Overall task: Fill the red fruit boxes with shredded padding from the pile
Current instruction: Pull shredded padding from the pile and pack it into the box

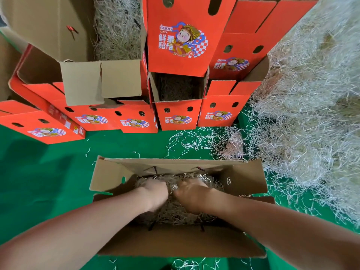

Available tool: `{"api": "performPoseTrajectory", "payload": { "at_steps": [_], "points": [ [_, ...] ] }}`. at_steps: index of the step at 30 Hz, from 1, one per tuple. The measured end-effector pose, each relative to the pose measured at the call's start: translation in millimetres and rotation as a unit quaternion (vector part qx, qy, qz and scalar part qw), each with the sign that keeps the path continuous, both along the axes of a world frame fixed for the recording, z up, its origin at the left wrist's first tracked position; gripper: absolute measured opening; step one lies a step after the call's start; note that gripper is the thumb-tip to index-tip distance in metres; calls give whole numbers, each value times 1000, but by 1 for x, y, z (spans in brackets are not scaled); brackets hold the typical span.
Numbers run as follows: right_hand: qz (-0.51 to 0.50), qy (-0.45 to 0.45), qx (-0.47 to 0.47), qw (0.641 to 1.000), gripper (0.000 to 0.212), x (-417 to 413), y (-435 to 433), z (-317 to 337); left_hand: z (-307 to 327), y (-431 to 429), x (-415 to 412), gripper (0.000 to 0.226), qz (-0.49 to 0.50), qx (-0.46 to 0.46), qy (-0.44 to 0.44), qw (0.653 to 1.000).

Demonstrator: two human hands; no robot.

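An open fruit box lies in front of me on the green surface, flaps spread and brown inside showing. Pale shredded padding covers its bottom. Both my hands are down inside it, close together at the middle. My left hand is blurred, with fingers curled into the padding. My right hand digs its curled fingers into the same wad. The big pile of shredded padding rises at the right.
Several red fruit boxes stand stacked along the back; some are open with padding inside. Loose strands lie scattered on the green cover between the pile and my box.
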State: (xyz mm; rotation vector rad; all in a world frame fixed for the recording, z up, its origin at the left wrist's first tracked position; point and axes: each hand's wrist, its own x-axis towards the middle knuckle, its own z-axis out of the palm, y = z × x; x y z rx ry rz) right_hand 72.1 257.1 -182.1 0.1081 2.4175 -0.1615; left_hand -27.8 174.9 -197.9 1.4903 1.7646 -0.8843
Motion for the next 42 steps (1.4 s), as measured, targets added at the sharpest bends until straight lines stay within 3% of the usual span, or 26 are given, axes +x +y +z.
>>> {"api": "performPoseTrajectory", "payload": {
  "at_steps": [3,6,9,12,15,18,21,23,25,27,29,32,34,35,38,40,42],
  "points": [
    [-60,3,49,997,24,1,7,-1,-2,5,0,27,14,73,-20,997],
    [-34,-109,86,990,30,8,19,-12,2,8,5,22,19,59,-66,996],
    [-36,-188,-24,981,41,14,27,-22,2,8,4,25,17,46,-97,994],
    [-85,-109,-114,984,48,10,36,-10,11,11,5,17,-35,93,-107,989],
    [-87,-28,-59,994,40,7,38,7,12,12,6,20,-25,143,-153,978],
    [-70,14,21,997,26,9,29,20,4,10,13,20,28,71,-188,979],
    [5,-113,-39,993,24,22,19,7,-19,3,31,38,31,-32,-146,988],
    [59,-204,-23,977,29,36,12,-3,-31,-5,33,53,49,-26,-117,992],
    [74,-236,3,969,32,46,11,-8,-31,-11,24,66,77,-37,-59,995],
    [69,-212,9,975,31,49,12,-4,-25,-11,13,70,114,-81,-17,990],
    [55,-139,13,989,29,48,13,4,-14,-5,8,57,51,-110,-22,992],
    [-15,-59,28,998,26,40,13,16,-7,1,10,28,-22,-8,-86,996],
    [-17,-81,43,996,29,39,14,16,-2,3,16,27,-32,117,-105,987],
    [4,-119,40,992,31,41,14,14,-2,3,16,33,-28,123,-98,987],
    [51,-202,12,978,36,51,12,4,0,1,15,55,-21,-57,-59,996],
    [25,-163,30,986,31,45,12,-1,2,-3,9,57,-25,-143,-44,988],
    [-17,-56,58,997,28,32,11,0,7,-3,5,55,31,-108,-78,991]
  ]
}}
